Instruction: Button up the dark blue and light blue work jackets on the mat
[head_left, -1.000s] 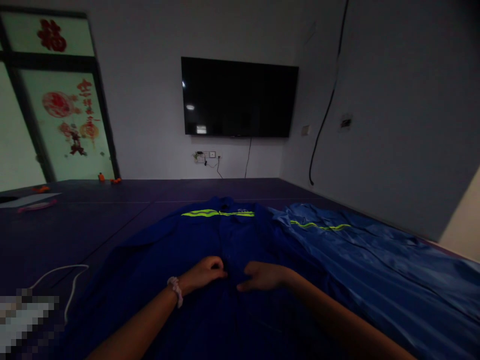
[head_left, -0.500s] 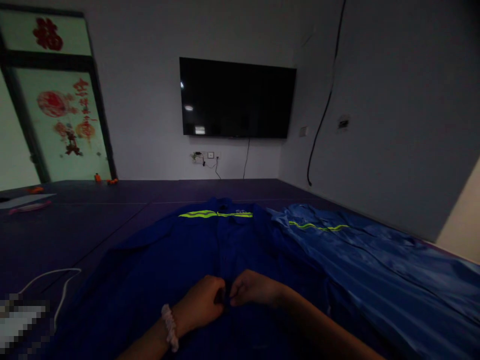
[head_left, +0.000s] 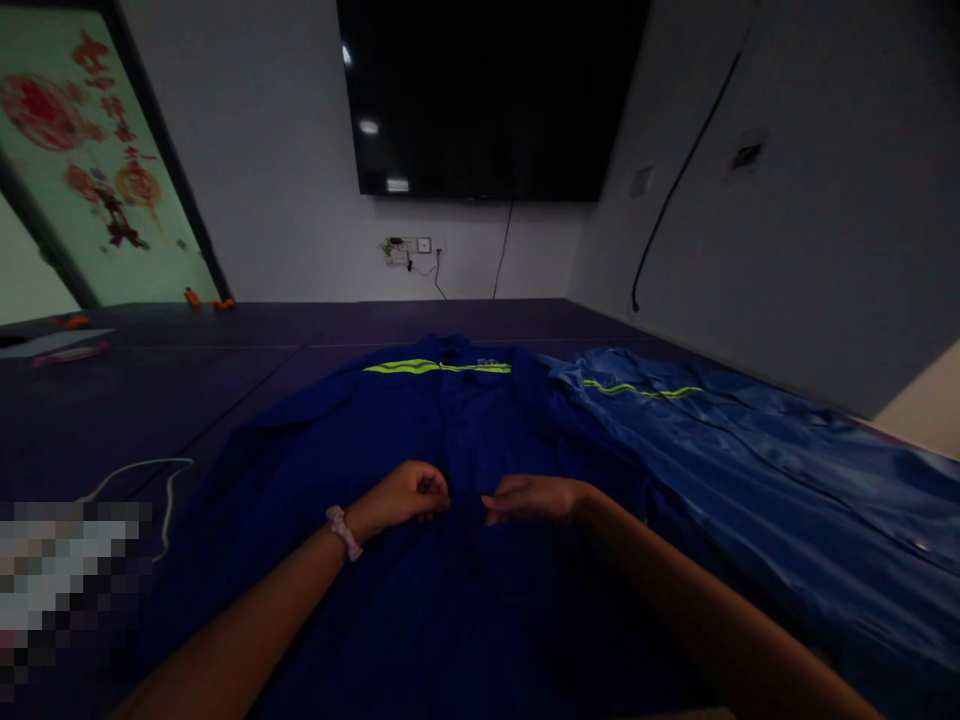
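Observation:
A dark blue work jacket (head_left: 480,430) with yellow-green reflective strips lies spread out, its collar at the far end and its front placket running down the middle. Both of my hands are on its front, one to each side of the placket. My left hand (head_left: 409,497), a pale scrunchie (head_left: 343,533) on its wrist, is closed with thumb and fingertips pinching the cloth by the placket. Across a small gap, my right hand (head_left: 534,498) pinches the cloth too, its fingers pressed together. Poor light hides the buttons and the exact grip.
To the right lies a lighter blue garment (head_left: 712,460) with a dark cord over it. A white cable (head_left: 142,463) curves at the left near a pixelated patch. Small orange items (head_left: 222,304) lie by the door. A television (head_left: 487,100) hangs on the far wall.
My hands have drawn apart from near contact, leaving a gap over the placket. The view has tilted down, so the jacket and hands appear higher.

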